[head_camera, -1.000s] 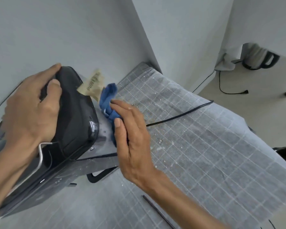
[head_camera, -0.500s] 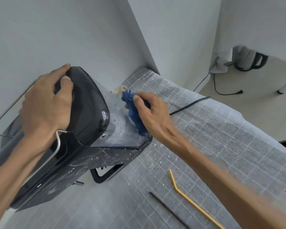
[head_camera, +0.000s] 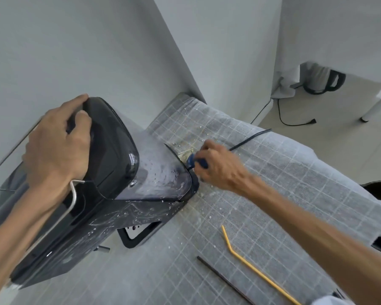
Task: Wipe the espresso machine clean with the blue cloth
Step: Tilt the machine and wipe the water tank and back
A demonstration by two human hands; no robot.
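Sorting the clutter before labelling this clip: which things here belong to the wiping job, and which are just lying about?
In use: espresso machine, blue cloth, left hand steadying, right hand wiping.

Lying about: yellow straw, black rod, kettle, checked table cover.

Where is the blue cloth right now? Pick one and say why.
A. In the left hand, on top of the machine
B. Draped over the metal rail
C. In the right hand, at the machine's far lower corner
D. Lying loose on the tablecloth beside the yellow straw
C: the right hand bunches the cloth against the far lower corner of the machine, while the left hand only grips the machine's top.
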